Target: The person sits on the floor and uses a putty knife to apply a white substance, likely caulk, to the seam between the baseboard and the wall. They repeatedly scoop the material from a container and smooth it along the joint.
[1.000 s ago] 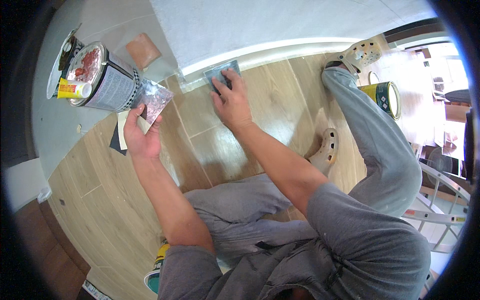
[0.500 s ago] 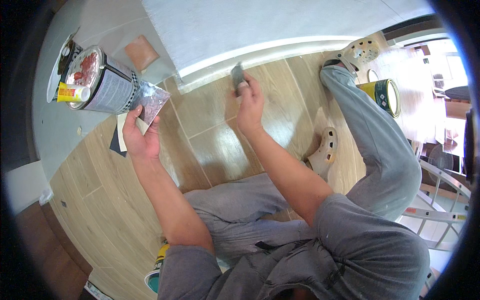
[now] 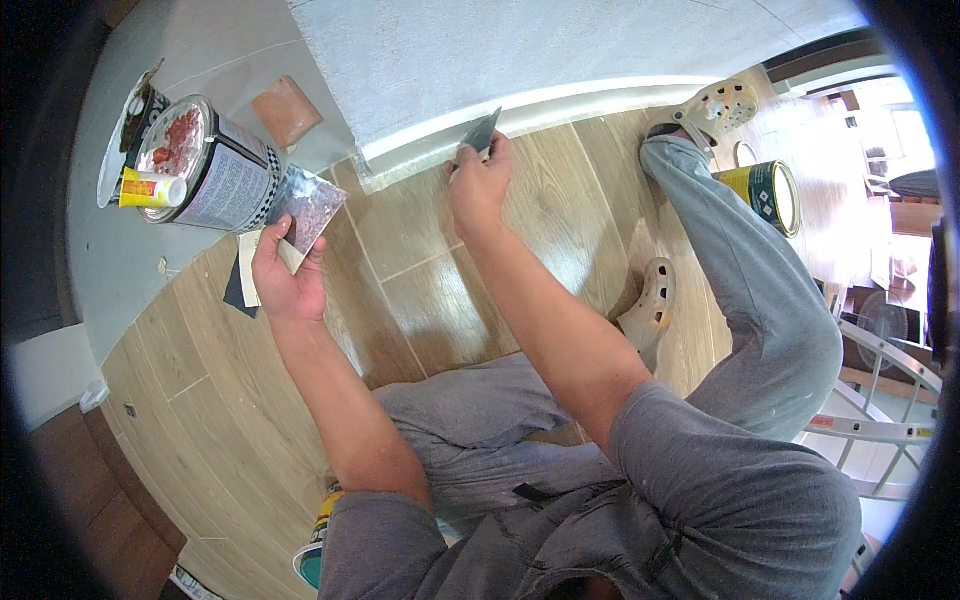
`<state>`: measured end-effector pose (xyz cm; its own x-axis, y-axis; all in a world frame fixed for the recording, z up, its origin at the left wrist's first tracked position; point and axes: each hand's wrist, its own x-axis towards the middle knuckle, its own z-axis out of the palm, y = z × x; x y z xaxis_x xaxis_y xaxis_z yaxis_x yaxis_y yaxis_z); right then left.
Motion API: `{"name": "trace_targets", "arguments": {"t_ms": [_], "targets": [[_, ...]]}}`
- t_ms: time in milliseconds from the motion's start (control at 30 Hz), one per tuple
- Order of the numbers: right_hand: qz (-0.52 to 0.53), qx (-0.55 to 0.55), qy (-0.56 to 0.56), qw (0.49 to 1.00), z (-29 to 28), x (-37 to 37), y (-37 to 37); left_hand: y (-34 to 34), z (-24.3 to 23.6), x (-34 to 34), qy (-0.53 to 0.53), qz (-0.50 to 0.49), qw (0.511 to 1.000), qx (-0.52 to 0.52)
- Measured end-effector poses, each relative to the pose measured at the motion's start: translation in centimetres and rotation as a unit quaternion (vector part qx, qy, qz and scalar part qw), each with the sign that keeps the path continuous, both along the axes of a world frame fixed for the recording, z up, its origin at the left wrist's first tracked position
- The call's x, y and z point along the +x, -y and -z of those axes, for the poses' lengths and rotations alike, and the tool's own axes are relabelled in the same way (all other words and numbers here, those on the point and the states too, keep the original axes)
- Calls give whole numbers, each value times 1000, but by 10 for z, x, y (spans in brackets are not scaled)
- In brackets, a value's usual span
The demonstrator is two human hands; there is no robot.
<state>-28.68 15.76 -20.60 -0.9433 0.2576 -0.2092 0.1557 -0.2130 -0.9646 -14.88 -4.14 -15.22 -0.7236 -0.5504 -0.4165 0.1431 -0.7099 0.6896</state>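
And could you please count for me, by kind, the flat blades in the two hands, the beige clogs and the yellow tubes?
Flat blades: 2, one in each hand
Beige clogs: 2
Yellow tube: 1
Total: 5

Shirt (image 3: 740, 485): I'm seeing dark grey, short-sleeved cloth at bottom centre.
Trousers (image 3: 765, 290): I'm viewing paler grey, loose, creased legs, centre and right.
Clogs (image 3: 655, 300): I'm noticing beige, rounded, hole-punched uppers, right of centre.
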Motion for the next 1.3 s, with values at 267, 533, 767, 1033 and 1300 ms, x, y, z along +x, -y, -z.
{"name": "trace_targets", "arguments": {"t_ms": [267, 533, 767, 1033, 1300], "targets": [[-32, 90, -32, 995, -3, 44, 68, 6, 2, 2, 10, -24, 1000, 14], [-183, 23, -22, 983, -14, 94, 79, 23, 6, 8, -26, 7, 999, 22], [-277, 4, -255, 926, -72, 74, -2, -13, 0, -6, 15, -7, 1000, 26], [-425, 255, -331, 803, -90, 59, -26, -31, -26, -5, -20, 74, 996, 52], [-403, 376, -427, 716, -99, 13, -68, -32, -49, 6, 8, 186, 981, -61]]}}
